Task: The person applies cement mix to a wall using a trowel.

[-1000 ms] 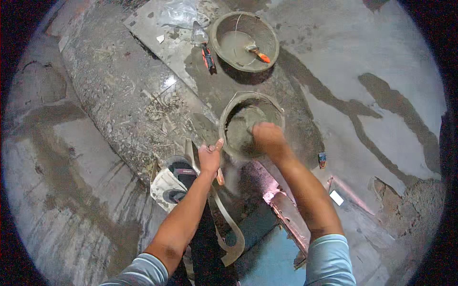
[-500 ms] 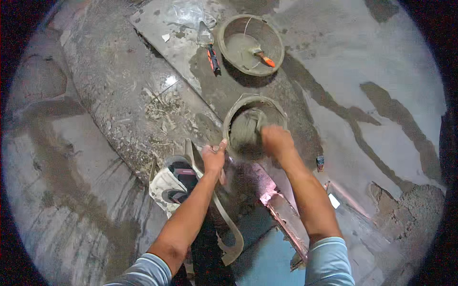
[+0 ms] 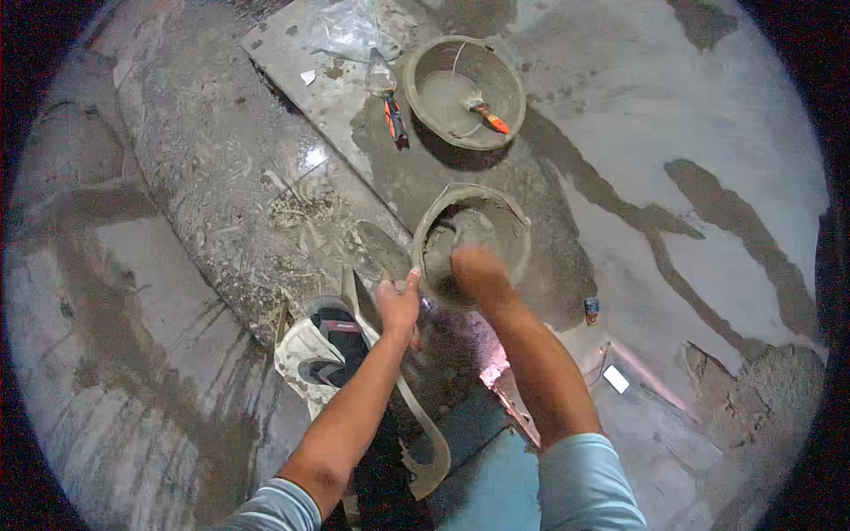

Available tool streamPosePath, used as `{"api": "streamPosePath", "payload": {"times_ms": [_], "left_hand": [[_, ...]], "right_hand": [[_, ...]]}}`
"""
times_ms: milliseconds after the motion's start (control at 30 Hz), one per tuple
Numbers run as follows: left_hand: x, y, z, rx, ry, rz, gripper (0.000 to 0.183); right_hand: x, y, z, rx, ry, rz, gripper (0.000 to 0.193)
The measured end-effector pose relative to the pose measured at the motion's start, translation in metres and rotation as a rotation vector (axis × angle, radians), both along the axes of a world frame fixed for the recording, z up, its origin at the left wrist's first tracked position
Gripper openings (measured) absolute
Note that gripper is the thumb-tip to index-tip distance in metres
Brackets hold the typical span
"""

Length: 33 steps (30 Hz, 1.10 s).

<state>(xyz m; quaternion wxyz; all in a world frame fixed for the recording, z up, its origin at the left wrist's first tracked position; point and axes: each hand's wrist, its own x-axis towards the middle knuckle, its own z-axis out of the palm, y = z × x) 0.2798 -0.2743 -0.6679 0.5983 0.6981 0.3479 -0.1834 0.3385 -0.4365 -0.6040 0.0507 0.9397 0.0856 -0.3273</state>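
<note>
A round bucket (image 3: 522,232) of wet grey mortar (image 3: 482,232) stands in front of me. My left hand (image 3: 400,305) is closed on its near-left rim, the thumb up against the edge. A grey oval blade-like shape (image 3: 382,248) lies just beyond that hand; whether the hand also holds it is unclear. My right hand (image 3: 481,273) is a blurred fist low inside the bucket, over the mortar. Whatever it grips is hidden by the fist and the mortar.
Farther off, a wider basin (image 3: 513,84) holds cloudy liquid and an orange-handled brush (image 3: 490,117). Left of it lie a pointed trowel (image 3: 390,102) and a clear plastic bag (image 3: 348,28). A small dark object (image 3: 591,310) and a white rectangle (image 3: 615,379) are to the right.
My right fist has swung left and slightly down within the bucket, and the mortar's surface has shifted. My left hand keeps its place at the rim.
</note>
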Motion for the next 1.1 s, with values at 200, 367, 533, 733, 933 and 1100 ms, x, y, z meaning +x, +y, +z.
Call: {"api": "streamPosePath", "payload": {"times_ms": [200,367,533,733,933,1100], "left_hand": [[0.006,0.016,0.015,0.039,0.001,0.007,0.036],[0.004,-0.004,0.011,-0.176,0.028,0.102,0.038],[0.004,-0.006,0.029,-0.203,0.281,0.042,0.048],[0.0,0.014,0.009,-0.002,0.149,-0.084,0.062],[0.008,-0.014,0.036,0.034,0.178,-0.075,0.063],[-0.008,0.022,-0.011,0.036,0.055,-0.006,0.053]], "right_hand": [[0.0,0.001,0.021,0.013,0.193,-0.023,0.021],[-0.018,-0.012,-0.02,-0.038,-0.163,0.002,0.014],[-0.066,0.012,-0.031,0.081,0.062,-0.151,0.022],[0.013,-0.011,0.044,-0.049,0.155,-0.414,0.026],[-0.048,-0.036,-0.022,0.124,-0.007,-0.485,0.026],[0.011,-0.018,0.04,0.088,0.261,-0.428,0.029]]}}
